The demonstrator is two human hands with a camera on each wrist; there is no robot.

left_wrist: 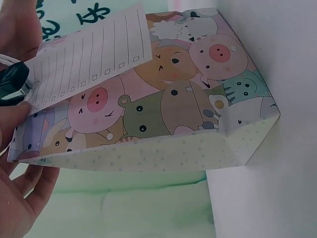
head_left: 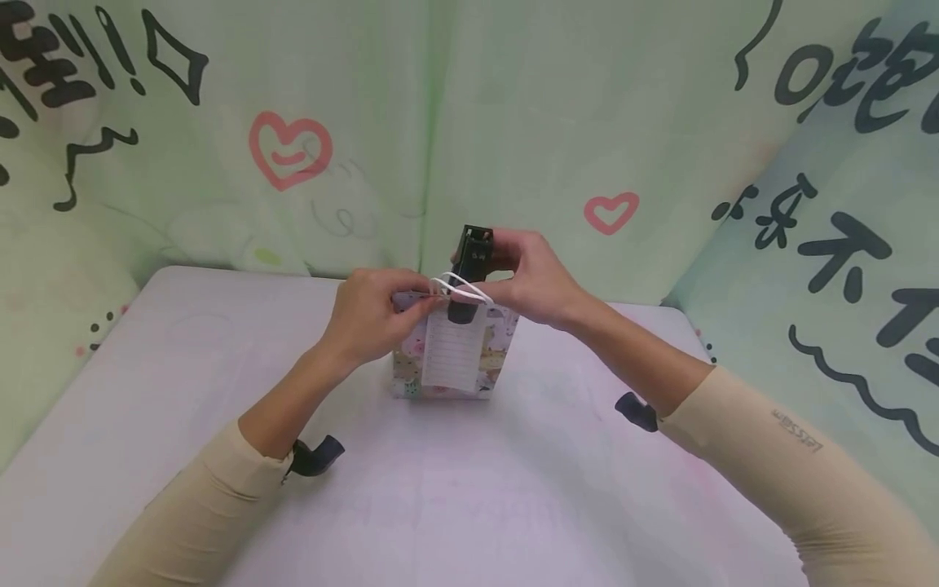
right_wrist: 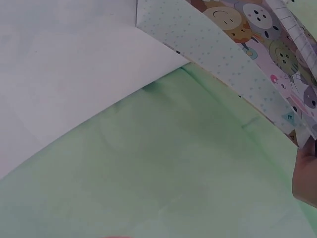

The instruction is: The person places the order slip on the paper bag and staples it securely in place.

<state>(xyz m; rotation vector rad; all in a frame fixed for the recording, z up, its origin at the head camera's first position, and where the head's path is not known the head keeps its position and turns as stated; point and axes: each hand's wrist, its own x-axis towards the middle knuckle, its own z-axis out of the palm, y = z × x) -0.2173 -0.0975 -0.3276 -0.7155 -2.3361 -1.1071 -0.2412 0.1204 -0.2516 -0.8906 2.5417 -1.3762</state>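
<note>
A paper gift bag [head_left: 501, 346] printed with cartoon animals stands upright on the table. Over its front hangs a lined paper slip [head_left: 451, 355] with small checkboxes, also seen in the left wrist view [left_wrist: 94, 62]. My left hand [head_left: 376, 314] pinches the bag's top edge at the left, by the slip's upper end. Gripped in my right hand [head_left: 534, 281] is a black stapler [head_left: 471, 259], its lower end over the top of the slip and bag. White cord handles [head_left: 467, 288] loop across the stapler. Fingers hide the exact contact at the rim.
The white table [head_left: 440, 489] reaches back to a pale green curtain [head_left: 367, 163] with hearts and black lettering. More printed curtain [head_left: 807, 269] hangs at the right. In the left wrist view, the bag's pale dotted side panel [left_wrist: 148, 153] shows.
</note>
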